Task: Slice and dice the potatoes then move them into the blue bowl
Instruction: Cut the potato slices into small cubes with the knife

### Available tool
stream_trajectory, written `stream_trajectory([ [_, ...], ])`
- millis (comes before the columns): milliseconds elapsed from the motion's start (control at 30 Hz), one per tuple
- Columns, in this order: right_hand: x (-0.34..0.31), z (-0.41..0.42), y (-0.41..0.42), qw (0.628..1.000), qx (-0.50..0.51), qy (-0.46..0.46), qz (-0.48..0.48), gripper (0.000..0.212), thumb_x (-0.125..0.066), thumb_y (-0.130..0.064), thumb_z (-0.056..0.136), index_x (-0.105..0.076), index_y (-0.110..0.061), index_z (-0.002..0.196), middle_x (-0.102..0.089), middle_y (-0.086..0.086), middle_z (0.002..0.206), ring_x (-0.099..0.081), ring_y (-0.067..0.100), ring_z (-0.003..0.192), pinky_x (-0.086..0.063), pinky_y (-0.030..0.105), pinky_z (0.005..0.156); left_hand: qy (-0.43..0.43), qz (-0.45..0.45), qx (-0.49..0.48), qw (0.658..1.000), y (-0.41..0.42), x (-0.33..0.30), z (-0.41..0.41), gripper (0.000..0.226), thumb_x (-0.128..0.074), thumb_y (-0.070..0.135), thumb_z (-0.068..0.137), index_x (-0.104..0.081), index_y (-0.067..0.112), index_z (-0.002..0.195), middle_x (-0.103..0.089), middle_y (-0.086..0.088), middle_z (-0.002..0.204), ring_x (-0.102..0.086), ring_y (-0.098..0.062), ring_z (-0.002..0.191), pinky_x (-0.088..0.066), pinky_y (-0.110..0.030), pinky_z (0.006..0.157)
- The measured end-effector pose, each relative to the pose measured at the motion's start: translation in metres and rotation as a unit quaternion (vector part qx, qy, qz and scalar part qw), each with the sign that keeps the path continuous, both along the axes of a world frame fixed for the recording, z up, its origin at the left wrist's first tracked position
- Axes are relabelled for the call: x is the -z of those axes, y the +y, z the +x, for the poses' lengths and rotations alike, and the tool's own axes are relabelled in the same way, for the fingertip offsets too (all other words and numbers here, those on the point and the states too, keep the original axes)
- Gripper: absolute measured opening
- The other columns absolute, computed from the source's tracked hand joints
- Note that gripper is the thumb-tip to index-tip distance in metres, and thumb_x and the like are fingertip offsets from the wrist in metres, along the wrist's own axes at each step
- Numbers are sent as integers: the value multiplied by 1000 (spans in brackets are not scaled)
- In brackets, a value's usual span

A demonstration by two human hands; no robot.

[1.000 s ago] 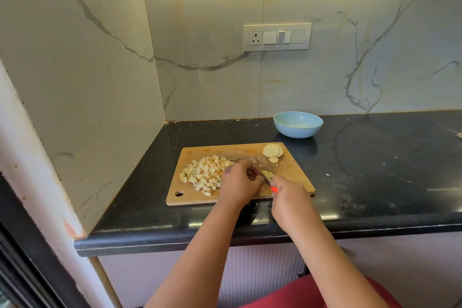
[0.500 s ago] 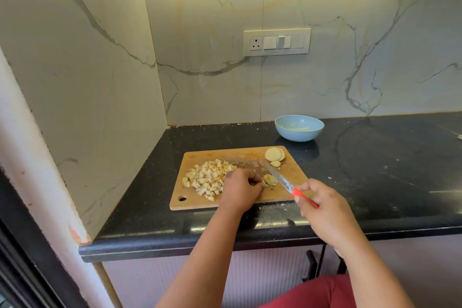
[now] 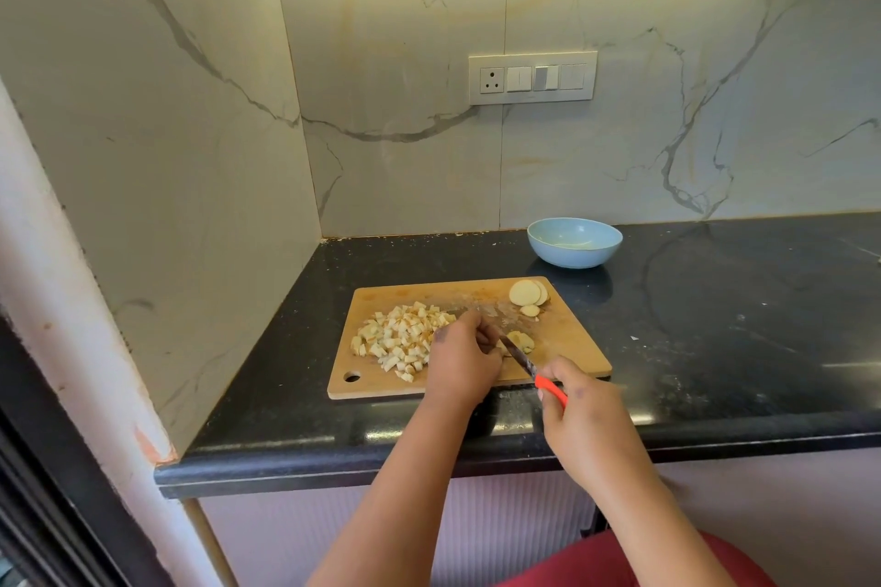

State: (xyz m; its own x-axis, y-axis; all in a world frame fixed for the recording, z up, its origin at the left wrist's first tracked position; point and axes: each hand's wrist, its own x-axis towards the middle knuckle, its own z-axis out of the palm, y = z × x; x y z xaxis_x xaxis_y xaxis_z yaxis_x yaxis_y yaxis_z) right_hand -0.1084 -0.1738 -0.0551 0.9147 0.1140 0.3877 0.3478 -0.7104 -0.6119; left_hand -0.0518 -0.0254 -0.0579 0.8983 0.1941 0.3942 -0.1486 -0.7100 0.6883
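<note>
A wooden cutting board (image 3: pixel 567 338) lies on the black counter. A heap of diced potato (image 3: pixel 398 336) covers its left part. Round potato slices (image 3: pixel 527 293) sit at its far right corner. My left hand (image 3: pixel 460 360) rests with curled fingers on a few potato slices (image 3: pixel 520 341) at the board's middle. My right hand (image 3: pixel 579 405) grips the red handle of a knife (image 3: pixel 522 360); the blade points up-left onto those slices. The blue bowl (image 3: pixel 574 242) stands behind the board, near the wall.
Marble walls close the counter (image 3: pixel 743 324) on the left and at the back. A switch panel (image 3: pixel 531 77) sits on the back wall. The counter's front edge runs just below the board. A small object shows at the far right edge.
My right hand pulled back to the right with the knife, then brought the blade down onto the slices under my left hand. The view shifted down slightly.
</note>
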Motion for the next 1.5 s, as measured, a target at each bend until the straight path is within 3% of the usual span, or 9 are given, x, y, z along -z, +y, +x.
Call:
stream_trajectory([
  [200,-3,8,19,996,7,36,-82,22,-45,-5,91,-47,-27,95,-54,-4,74,-54,13,64,-50,34,57,-3,15,-3,1000,-1,0,0,13,-68,8,81,-63,19,86,-68,6,83,-63,-11,79,-53,-26,72],
  [367,-19,11,8,991,11,80,-107,15,-51,-8,92,-54,-23,92,-52,-6,78,-53,11,66,-39,22,49,-4,11,0,1000,-2,1,-3,13,-68,10,83,-62,18,90,-66,6,85,-62,-10,80,-53,-24,73],
  [533,-32,-2,-51,984,-52,171,-11,10,-62,-24,93,-64,-32,86,-61,-7,63,-55,7,54,-36,22,50,-8,16,-1,1000,0,2,-2,13,-65,9,85,-62,17,95,-64,7,87,-60,-10,82,-53,-27,76],
  [700,-44,11,-80,945,-123,240,184,7,-64,-17,92,-69,-19,97,-52,2,56,-32,10,46,-24,20,41,-23,2,-27,999,1,3,1,15,-55,3,92,-61,13,101,-64,3,94,-59,-15,89,-50,-30,78],
  [833,-45,45,-60,945,-124,180,246,9,-63,-18,92,-68,-20,100,-54,5,60,-36,11,48,-28,20,43,-22,-27,-24,999,2,0,-1,39,-38,-9,91,-62,11,115,-63,0,111,-57,-13,102,-50,-27,86],
  [1033,1,84,-33,981,-20,-4,192,11,-59,-24,95,-64,-32,99,-65,-2,62,-59,18,63,-44,31,59,-54,-55,-11,997,17,-9,-12,40,-40,-10,91,-63,11,115,-63,3,113,-53,-6,104,-41,-17,90],
  [1133,5,85,-34,986,-34,-20,160,11,-57,-24,96,-63,-30,103,-65,2,64,-59,22,64,-45,34,58,-28,10,22,999,33,-13,-17,24,-54,2,94,-66,15,111,-65,9,107,-57,-3,98,-44,-10,85],
  [1333,7,86,-34,987,-43,-18,151,10,-57,-27,95,-61,-32,102,-67,5,69,-62,26,69,-51,39,62,52,180,109,976,28,-12,-17,18,-64,21,94,-72,19,109,-67,4,107,-56,-10,96,-49,-30,95],
  [1500,6,84,-33,986,-47,-13,159,12,-58,-24,95,-61,-34,101,-67,11,72,-61,28,70,-49,37,60,-14,327,-85,941,29,-14,-12,21,-53,31,97,-71,27,107,-62,10,111,-40,-19,113,-29,-36,94],
])
